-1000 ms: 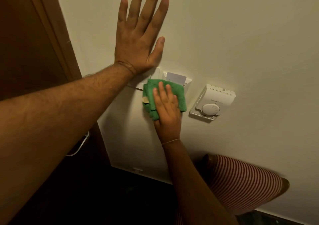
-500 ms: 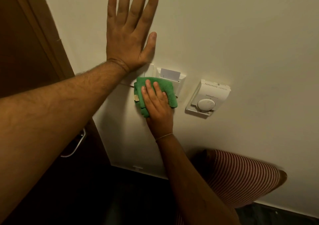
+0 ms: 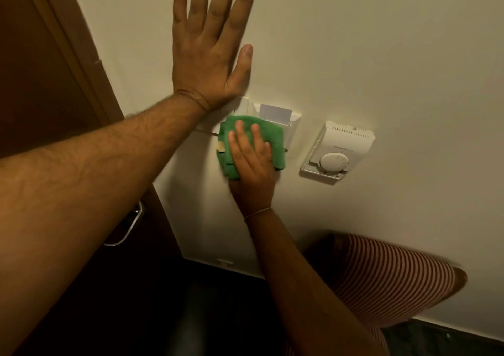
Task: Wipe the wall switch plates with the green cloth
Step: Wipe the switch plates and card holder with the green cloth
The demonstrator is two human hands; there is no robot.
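My right hand (image 3: 252, 164) presses a folded green cloth (image 3: 275, 140) flat against the wall, over the lower part of the white switch plates. A card holder plate (image 3: 293, 122) with a white card in its slot shows above and right of the cloth. A sliver of another switch plate (image 3: 243, 106) shows left of it, mostly hidden by my left wrist and the cloth. My left hand (image 3: 211, 52) lies flat on the wall above the plates, fingers spread, holding nothing.
A white thermostat (image 3: 336, 151) with a round dial is mounted right of the plates. A brown door (image 3: 41, 77) with a metal handle (image 3: 128, 227) stands at the left. My knee in striped cloth (image 3: 392, 279) rests near the wall at lower right.
My right hand and the cloth have slid slightly left and down across the plates. My left hand stays flat on the wall.
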